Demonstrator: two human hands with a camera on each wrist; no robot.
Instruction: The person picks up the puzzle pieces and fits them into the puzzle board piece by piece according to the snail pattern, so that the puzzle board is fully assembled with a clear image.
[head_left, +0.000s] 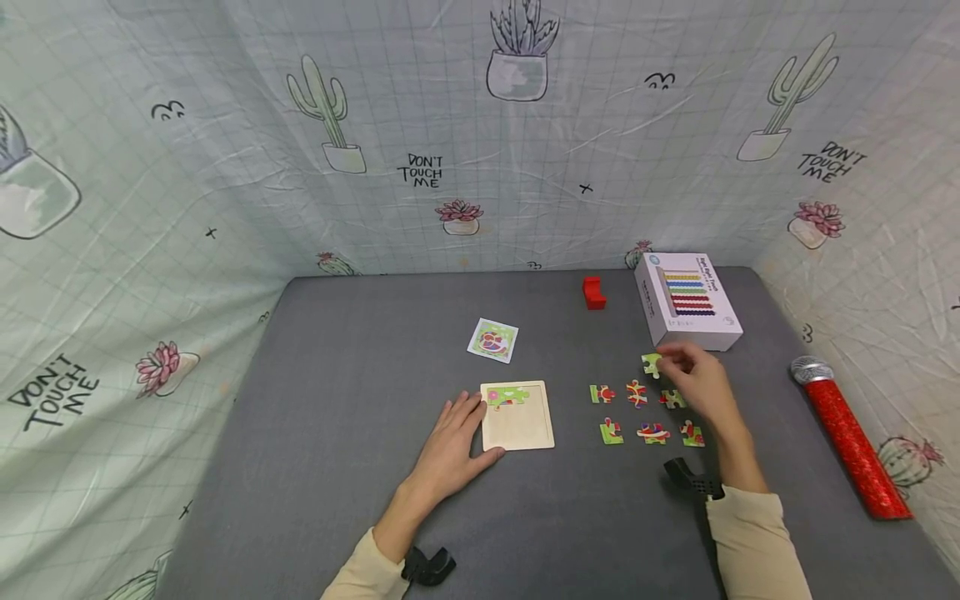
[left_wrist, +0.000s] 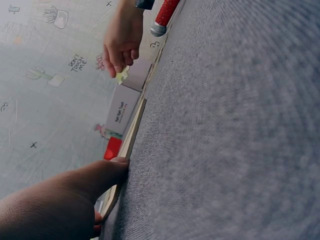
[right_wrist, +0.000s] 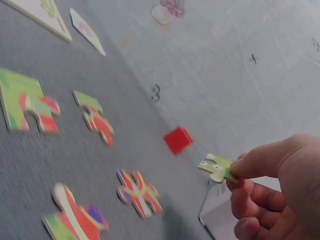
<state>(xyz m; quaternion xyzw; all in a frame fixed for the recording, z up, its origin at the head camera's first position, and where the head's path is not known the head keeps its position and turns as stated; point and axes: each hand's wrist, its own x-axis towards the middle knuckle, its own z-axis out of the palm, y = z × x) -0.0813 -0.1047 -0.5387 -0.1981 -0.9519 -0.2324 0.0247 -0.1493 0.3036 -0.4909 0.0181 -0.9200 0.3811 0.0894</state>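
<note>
In the head view my left hand (head_left: 448, 447) rests against the left edge of a square wooden puzzle tray (head_left: 519, 428), fingers stretched along its side and thumb at the lower left corner. Joined green pieces (head_left: 512, 395) fill the tray's top left part. My right hand (head_left: 696, 382) pinches a green jigsaw piece (right_wrist: 217, 168) between thumb and index finger, raised off the table in the right wrist view. Below that hand lie several loose jigsaw pieces (head_left: 637, 393) in two rough rows, green with red, white and purple parts.
A small picture card (head_left: 492, 340) lies behind the tray. Farther back are a red block (head_left: 594, 293) and a white box (head_left: 690, 300) with coloured rows printed on it. At the right edge lies a red glittery microphone (head_left: 851, 442). Printed cloth (head_left: 510, 192) hangs around the table.
</note>
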